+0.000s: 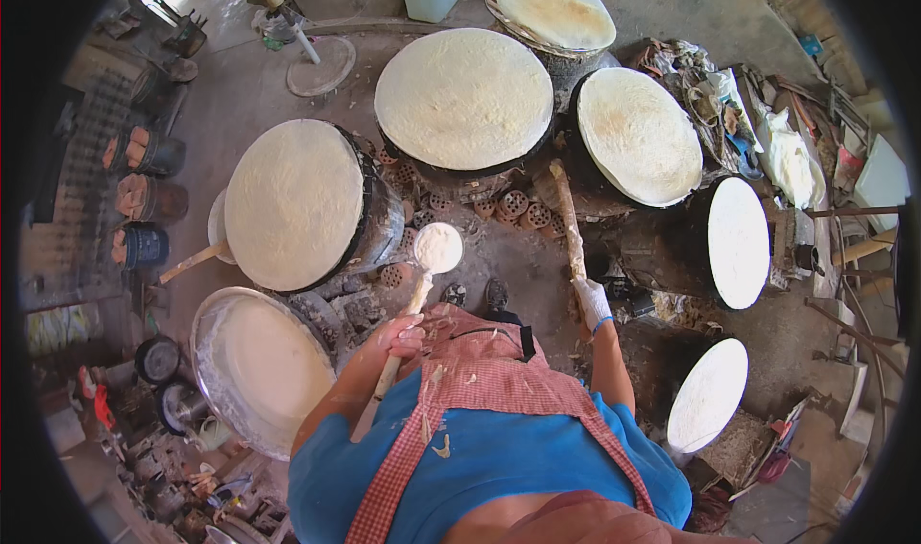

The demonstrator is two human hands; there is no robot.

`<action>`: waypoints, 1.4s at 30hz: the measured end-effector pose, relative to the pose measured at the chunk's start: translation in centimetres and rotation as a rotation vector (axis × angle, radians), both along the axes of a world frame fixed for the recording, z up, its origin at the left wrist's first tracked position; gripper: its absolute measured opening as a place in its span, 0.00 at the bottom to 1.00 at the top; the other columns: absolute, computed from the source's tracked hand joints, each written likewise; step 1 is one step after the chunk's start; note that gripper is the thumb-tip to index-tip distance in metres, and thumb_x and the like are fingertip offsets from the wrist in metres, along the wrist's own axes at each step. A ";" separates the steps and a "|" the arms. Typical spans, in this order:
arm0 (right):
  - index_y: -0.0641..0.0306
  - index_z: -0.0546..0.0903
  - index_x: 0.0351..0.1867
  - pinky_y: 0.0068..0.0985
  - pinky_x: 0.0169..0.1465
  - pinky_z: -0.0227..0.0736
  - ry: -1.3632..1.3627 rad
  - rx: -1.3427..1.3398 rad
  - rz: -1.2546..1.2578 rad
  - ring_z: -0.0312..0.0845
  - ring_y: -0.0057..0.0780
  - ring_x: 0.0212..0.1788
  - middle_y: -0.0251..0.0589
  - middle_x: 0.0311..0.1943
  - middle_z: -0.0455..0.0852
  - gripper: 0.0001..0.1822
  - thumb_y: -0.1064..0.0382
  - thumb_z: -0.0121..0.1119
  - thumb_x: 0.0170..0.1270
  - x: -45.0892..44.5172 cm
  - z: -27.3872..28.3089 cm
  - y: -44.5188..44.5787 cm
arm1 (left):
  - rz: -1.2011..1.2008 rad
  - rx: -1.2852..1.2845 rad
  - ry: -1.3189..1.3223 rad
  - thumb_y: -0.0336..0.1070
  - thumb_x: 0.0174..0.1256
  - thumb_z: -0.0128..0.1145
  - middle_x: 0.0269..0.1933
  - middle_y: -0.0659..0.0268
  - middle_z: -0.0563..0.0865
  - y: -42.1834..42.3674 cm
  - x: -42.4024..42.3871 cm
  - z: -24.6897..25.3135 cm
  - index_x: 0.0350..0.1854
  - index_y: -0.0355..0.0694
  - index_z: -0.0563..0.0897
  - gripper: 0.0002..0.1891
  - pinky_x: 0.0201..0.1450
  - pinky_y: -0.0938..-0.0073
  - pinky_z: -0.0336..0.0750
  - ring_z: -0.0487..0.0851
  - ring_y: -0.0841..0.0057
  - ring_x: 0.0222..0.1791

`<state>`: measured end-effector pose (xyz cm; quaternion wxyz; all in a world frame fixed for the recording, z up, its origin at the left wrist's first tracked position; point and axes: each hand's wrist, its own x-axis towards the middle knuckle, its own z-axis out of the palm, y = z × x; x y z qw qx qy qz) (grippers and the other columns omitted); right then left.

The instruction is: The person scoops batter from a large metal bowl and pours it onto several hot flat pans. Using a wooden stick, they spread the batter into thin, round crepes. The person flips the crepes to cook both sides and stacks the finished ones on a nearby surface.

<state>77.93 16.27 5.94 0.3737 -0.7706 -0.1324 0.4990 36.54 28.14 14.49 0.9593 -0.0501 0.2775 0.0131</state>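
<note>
My bare left hand point(400, 337) grips the pale handle of a ladle point(438, 247) whose round bowl holds whitish batter. Left of that arm, a wide metal basin point(203, 386) contains a pool of pale batter. On my right hand point(593, 302) is a white glove with a blue cuff, closed around a long, batter-crusted wooden stick point(566, 213) that points away from me. Beyond the ladle, a round batter sheet point(295, 206) covers a drum-shaped stove at the left. Another sheet point(464, 98) covers the stove straight ahead, and a browner one point(639, 135) lies beyond the stick.
Two more white rounds point(739, 243) top dark drums on the right. A browned flatbread point(555, 11) rests on a woven tray at the back. Perforated briquettes point(514, 204) sit by the stove bases. Buckets point(152, 197) stand far left; a pedestal fan point(309, 44) stands behind.
</note>
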 end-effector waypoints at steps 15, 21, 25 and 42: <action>0.65 0.71 0.30 0.33 0.29 0.75 -1.161 -0.241 0.403 0.80 0.44 0.25 0.47 0.19 0.79 0.08 0.62 0.46 0.59 -1.7 1.9 8.4 | -0.116 -0.068 0.162 0.51 0.66 0.41 0.07 0.76 0.57 0.9 0.0 1.8 0.09 0.49 0.60 0.25 0.04 0.84 0.47 0.52 0.85 0.04; 0.77 0.65 0.46 0.32 0.26 0.76 -1.264 -0.397 0.581 0.81 0.38 0.24 0.47 0.25 0.80 0.16 0.68 0.46 0.58 -2.8 -1.7 5.9 | -0.187 0.041 0.042 0.53 0.66 0.40 0.07 0.76 0.57 0.8 -0.5 0.3 0.08 0.50 0.58 0.26 0.04 0.84 0.45 0.51 0.85 0.04; 0.76 0.65 0.43 0.32 0.26 0.76 -1.225 -0.341 0.551 0.81 0.42 0.24 0.51 0.24 0.79 0.15 0.68 0.46 0.57 -3.1 -1.7 4.8 | -0.174 0.033 0.140 0.53 0.66 0.40 0.07 0.76 0.56 1.3 0.2 1.6 0.08 0.50 0.59 0.26 0.04 0.83 0.45 0.51 0.86 0.04; 0.65 0.76 0.34 0.30 0.28 0.70 -0.682 -0.082 0.003 0.76 0.34 0.21 0.43 0.21 0.80 0.12 0.61 0.60 0.49 -7.4 2.7 -7.4 | -0.397 -0.038 0.052 0.53 0.62 0.47 0.08 0.78 0.58 4.9 1.1 0.6 0.12 0.50 0.62 0.22 0.05 0.83 0.44 0.51 0.87 0.05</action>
